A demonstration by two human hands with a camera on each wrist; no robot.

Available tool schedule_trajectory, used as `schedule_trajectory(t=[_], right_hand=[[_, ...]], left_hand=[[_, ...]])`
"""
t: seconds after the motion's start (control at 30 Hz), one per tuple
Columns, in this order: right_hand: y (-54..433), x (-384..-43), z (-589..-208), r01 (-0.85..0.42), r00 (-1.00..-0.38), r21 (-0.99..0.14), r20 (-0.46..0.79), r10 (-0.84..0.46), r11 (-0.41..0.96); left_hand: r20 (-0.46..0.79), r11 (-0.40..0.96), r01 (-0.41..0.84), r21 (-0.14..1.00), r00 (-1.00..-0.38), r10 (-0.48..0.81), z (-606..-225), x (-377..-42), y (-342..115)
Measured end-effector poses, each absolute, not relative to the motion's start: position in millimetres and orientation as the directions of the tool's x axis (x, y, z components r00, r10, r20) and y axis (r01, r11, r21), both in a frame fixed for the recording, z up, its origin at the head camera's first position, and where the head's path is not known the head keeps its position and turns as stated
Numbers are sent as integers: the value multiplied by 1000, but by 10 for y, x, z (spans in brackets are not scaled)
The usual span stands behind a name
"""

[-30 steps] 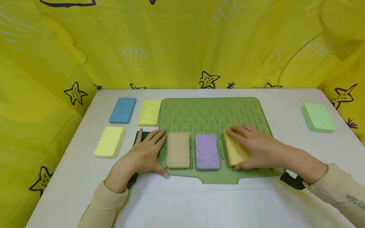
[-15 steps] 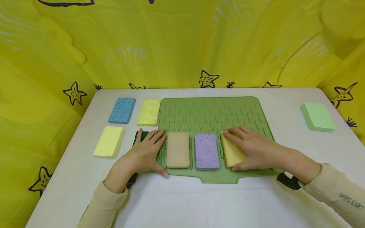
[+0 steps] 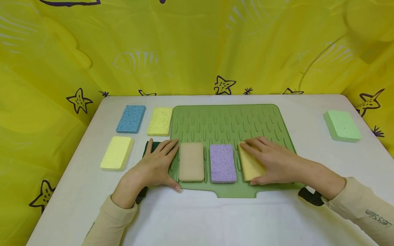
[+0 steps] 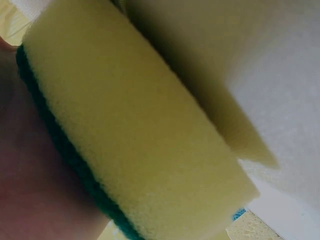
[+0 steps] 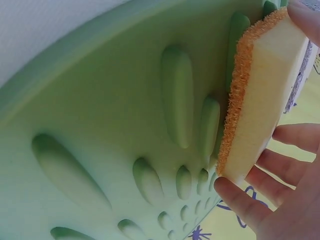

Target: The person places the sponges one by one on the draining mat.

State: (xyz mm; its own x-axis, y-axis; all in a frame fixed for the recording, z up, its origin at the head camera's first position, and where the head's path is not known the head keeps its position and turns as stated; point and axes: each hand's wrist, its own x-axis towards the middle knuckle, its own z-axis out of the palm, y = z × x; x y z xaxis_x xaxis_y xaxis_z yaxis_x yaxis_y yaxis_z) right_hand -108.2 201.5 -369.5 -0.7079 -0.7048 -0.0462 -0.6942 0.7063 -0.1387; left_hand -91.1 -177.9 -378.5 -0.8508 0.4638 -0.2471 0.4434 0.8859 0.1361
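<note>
My right hand (image 3: 275,160) grips a yellow sponge (image 3: 250,165) by its two ends, thumb at the near end. An orange scouring layer (image 5: 237,95) faces the mat in the right wrist view. Spread over the left edge of the green ridged mat (image 3: 227,128), my left hand (image 3: 155,167) has its fingertips and thumb at the mat. A sponge with a dark green scouring layer (image 3: 147,149) lies partly hidden under that palm; its yellow foam (image 4: 135,120) fills the left wrist view. Between the hands, a beige sponge (image 3: 191,162) and a purple sponge (image 3: 223,164) lie side by side on the mat.
Left of the mat lie a blue sponge (image 3: 131,119), a textured yellow sponge (image 3: 160,121) close to the mat's edge, and a pale yellow sponge (image 3: 117,153). A mint green sponge (image 3: 342,125) lies far right. Yellow patterned cloth (image 3: 191,48) stands behind the white table (image 3: 234,222).
My right hand has shifted slightly left with the yellow sponge, closer to the purple one, and has held still over the last half second. The left hand keeps its place.
</note>
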Motion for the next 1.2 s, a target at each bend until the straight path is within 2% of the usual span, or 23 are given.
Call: schedule_trajectory(t=[0.57, 0.77, 1.2], right_hand=[[1990, -1055, -3630, -678, -716, -140, -97, -691, 722], [2031, -1057, -3532, -638, -745, -154, -124, -656, 754], [2269, -1168, -3342, -632, -770, -140, -1, -638, 762]], left_hand=[[-232, 882, 450, 139, -851, 471, -3777, -905, -1795], [-230, 882, 451, 138, -851, 471, -3785, -905, -1795], [-225, 879, 455, 144, -850, 476, -3794, -891, -1783]])
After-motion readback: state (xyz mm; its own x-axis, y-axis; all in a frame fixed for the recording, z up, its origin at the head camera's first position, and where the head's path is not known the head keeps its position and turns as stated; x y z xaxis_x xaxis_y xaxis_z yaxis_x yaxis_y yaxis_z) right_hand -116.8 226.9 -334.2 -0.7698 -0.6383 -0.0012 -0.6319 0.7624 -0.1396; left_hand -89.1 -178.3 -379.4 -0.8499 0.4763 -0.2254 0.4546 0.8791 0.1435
